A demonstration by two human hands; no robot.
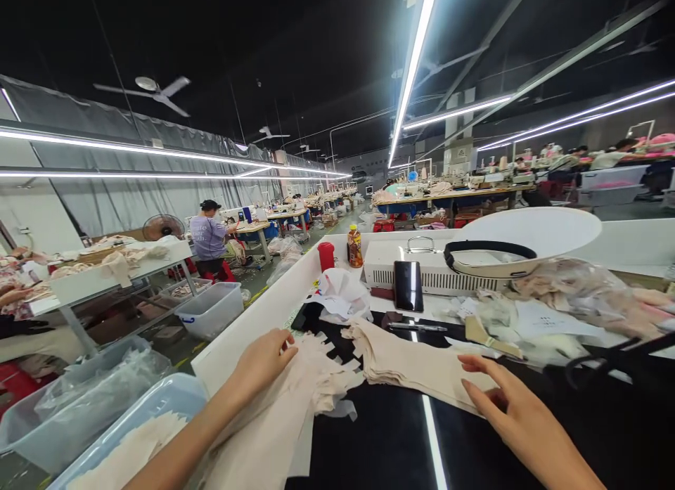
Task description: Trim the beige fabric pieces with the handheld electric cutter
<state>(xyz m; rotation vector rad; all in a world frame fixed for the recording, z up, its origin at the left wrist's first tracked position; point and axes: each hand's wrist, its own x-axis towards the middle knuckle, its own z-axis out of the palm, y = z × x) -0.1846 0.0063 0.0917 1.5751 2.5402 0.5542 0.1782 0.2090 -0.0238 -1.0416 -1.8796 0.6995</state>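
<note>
My left hand (266, 358) is curled at the upper left edge of a loose pile of beige fabric pieces (295, 398), with fingertips bent onto the cloth. The pile spreads down toward me, its near end partly behind my left forearm. To its right lies a neater stack of beige fabric pieces (406, 360), layered and narrowed in the middle, on the shiny black tabletop (369, 448). At that stack's right end is my right hand (509, 405), thumb and fingers apart over the cloth. Whether its fingertips touch the fabric is hard to tell.
Behind the stacks are a pen (416, 327), a phone (408, 286) leaning on a white vented box (437, 268), a drink bottle (354, 247) and a red cup (325, 255). Plastic-wrapped cloth (585, 300) lies right. Left below stands a blue bin (174, 391). A person (208, 233) sits farther off.
</note>
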